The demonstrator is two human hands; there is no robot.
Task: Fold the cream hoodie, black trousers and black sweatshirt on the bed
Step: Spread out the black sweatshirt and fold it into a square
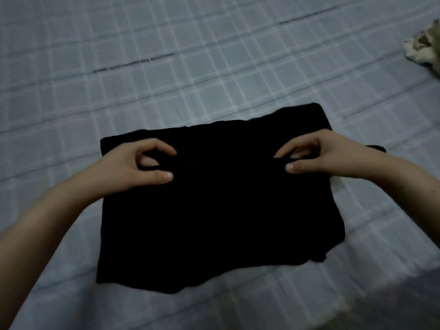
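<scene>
— Where is the folded black fabric garment [214, 210]?
— Flat by the bed's near edge; sweatshirt or trousers, it's too dark to tell.
— And the hands?
— The left hand [142, 166] and right hand [319, 153] each pinch a ridge across its middle, thumb against curled fingers.
— Around it?
— A pale blue checked bedsheet [166, 79], with a crumpled cream cloth [423, 46] at the right edge.

Both bare forearms extend forward, converging. Left hand [147, 163] and right hand [316, 153] lie level, fingers curled, thumbs pointing toward each other, each pinching a fold of the black garment [214, 210].
</scene>
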